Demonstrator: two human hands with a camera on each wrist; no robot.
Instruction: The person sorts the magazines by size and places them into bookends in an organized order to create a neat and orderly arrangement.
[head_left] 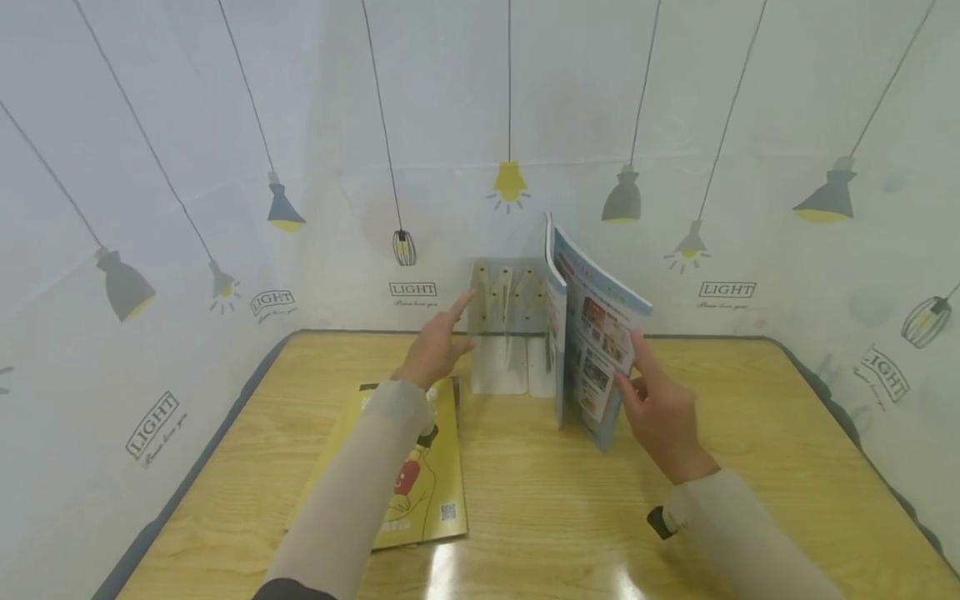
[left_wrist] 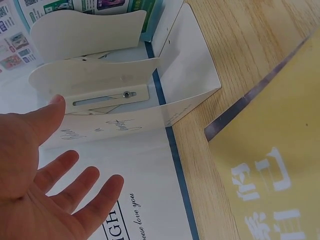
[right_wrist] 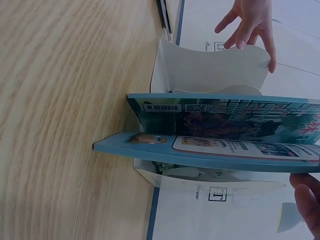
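My right hand pinches the outer edge of a blue magazine between thumb and fingers, holding it upright and angled. A second blue booklet with a barcode stands close beside it, in the white metal bookend rack. With fingers spread, my left hand is at the rack's left panel; in the right wrist view one fingertip touches that panel's edge. The left wrist view shows the rack's upright dividers and a slotted, screwed slide. The magazine hides the rack's right part in the head view.
A yellow magazine lies flat on the wooden table left of the rack, partly under my left forearm. Behind the rack rises a white backdrop printed with hanging lamps; it also lines both sides.
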